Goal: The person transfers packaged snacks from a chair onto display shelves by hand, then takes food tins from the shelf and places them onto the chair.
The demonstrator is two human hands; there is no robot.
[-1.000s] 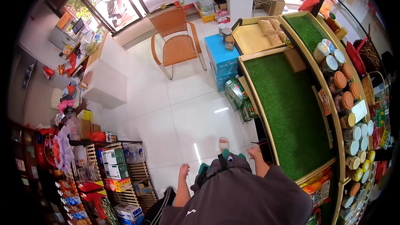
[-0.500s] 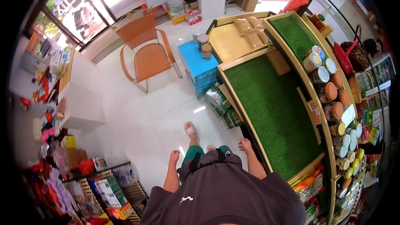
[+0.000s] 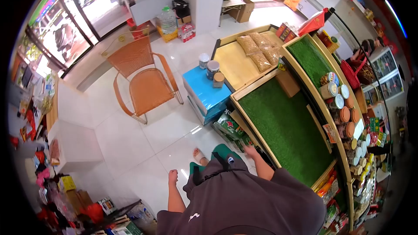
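My left hand [image 3: 173, 176] hangs at my side above the white floor tiles, its fingers curled into a loose fist with nothing visible in it. On the other side, my right hand [image 3: 251, 151] is held forward, somewhat blurred, with fingers partly stretched out and no object seen in it. It is nearest to the green beer cartons [image 3: 230, 125] and the wooden edge of a display stand lined with green artificial turf [image 3: 287, 117]. Whether it touches either cannot be made out.
Ahead stand a brown armchair [image 3: 150, 85] and a blue box [image 3: 204, 88] topped with several containers [image 3: 213, 68]. Bags of grain-like goods [image 3: 261, 58] lie in a wooden tray. Lidded jars [image 3: 344, 114] line the right shelf. Packed goods [image 3: 78, 200] crowd the lower left.
My body has moved forward, so the chair, blue box and display stand appear lower and closer. My right hand has swung forward to beside the beer cartons; the left stays low at my side.
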